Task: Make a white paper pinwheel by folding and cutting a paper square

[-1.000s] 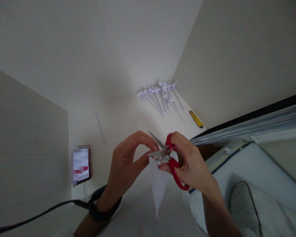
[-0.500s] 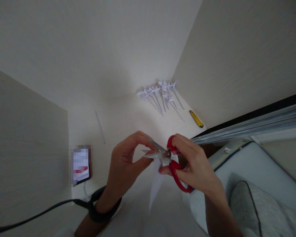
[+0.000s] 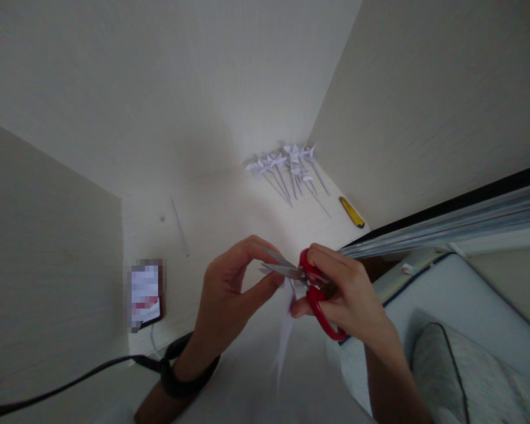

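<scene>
Red-handled scissors (image 3: pixel 322 315) are in my right hand (image 3: pixel 351 294), fingers through the loops, with the blades pointing left and slightly apart. My left hand (image 3: pixel 232 288) pinches a piece of white paper (image 3: pixel 285 335) between thumb and fingertips, close to the blade tips. The paper hangs down below the scissors toward my lap, and its upper part is partly hidden by fingers and blades. A black strap (image 3: pixel 189 377) circles my left wrist.
Several white paper pinwheels on sticks (image 3: pixel 291 162) lie at the back of the desk (image 3: pixel 216 218). A yellow utility knife (image 3: pixel 351 212) rests right of them. At left are a thin white stick (image 3: pixel 179 227) and a phone (image 3: pixel 145 294) with a cable. A grey cushion (image 3: pixel 437 365) sits lower right.
The scissor blades have closed partway, and the hanging paper has swung a little to the right. Both hands stay in nearly the same place.
</scene>
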`<state>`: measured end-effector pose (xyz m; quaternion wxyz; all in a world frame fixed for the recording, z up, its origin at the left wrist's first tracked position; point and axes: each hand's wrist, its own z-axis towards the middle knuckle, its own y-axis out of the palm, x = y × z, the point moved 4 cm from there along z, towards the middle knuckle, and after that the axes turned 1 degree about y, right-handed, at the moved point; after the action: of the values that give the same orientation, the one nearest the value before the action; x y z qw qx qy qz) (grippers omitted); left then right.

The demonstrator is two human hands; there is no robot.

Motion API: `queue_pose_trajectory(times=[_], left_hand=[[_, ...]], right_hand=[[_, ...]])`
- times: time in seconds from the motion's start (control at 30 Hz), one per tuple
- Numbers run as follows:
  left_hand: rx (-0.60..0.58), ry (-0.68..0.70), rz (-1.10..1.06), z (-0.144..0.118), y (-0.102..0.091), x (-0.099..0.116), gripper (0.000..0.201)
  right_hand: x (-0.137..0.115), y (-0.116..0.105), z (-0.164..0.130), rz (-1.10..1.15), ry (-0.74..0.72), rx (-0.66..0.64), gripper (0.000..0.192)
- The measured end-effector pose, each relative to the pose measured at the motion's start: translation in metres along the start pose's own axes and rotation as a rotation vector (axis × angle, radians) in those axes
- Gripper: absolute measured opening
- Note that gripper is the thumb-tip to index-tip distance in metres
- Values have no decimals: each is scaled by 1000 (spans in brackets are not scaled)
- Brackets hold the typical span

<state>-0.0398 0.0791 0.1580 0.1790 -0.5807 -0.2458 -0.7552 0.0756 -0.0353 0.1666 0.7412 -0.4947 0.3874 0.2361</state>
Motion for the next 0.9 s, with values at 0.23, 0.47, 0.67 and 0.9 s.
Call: queue_pose_trajectory(times=[0.23, 0.47, 0.67, 0.9], left_hand=[[18, -39, 21, -1, -3, 1, 6], [66, -125, 129, -1, -9, -6, 10], [13, -143, 240, 0, -8, -9, 13], [-6, -164, 308, 2, -7, -11, 15]], right_hand=[[14, -1, -5, 293, 165, 121, 57], [15, -2, -10, 444, 180, 196, 41], [13, -1, -11, 567, 194, 192, 35], [12, 0, -8, 450, 207, 205, 27]])
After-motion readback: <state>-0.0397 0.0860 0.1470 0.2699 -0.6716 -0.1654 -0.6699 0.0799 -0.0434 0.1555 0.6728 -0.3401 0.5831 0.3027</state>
